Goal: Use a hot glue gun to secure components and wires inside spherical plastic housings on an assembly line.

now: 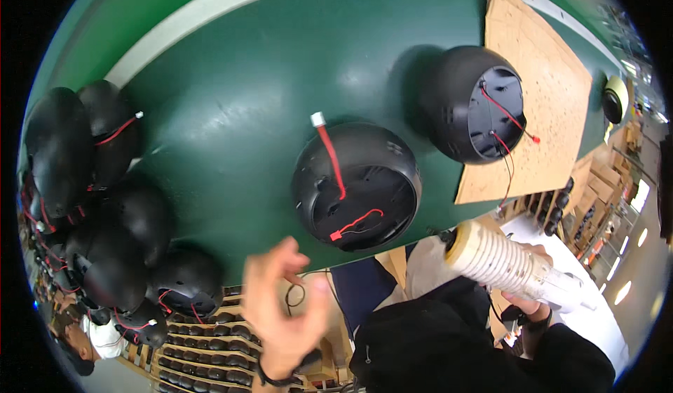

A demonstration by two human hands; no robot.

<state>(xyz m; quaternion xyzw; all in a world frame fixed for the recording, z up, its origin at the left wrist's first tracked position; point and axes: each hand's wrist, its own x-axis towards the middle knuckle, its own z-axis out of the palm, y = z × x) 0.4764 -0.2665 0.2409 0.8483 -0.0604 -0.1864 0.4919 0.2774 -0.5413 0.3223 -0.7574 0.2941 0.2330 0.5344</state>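
Note:
My left hand (280, 309) is raised just off the bench's near edge, thumb and fingers apart and loosely bent, with nothing in it. In front of it a round black plastic shell (308, 183) lies with its opening toward me. A red cable with a white plug (318, 119) stands up from that shell, and a second red lead (357, 223) lies inside it. At the right my right hand (536, 260) grips a cream, ribbed electric screwdriver (501, 261), its dark tip pointing left. Part of this hand is hidden behind the tool.
Another black shell (449, 105) with red leads rests at the edge of a wooden board (540, 91). Several black shells (112, 267) are piled on the left of the green bench (238, 77). Below stand racks (210, 354) of dark parts. Another person (87, 337) is at lower left.

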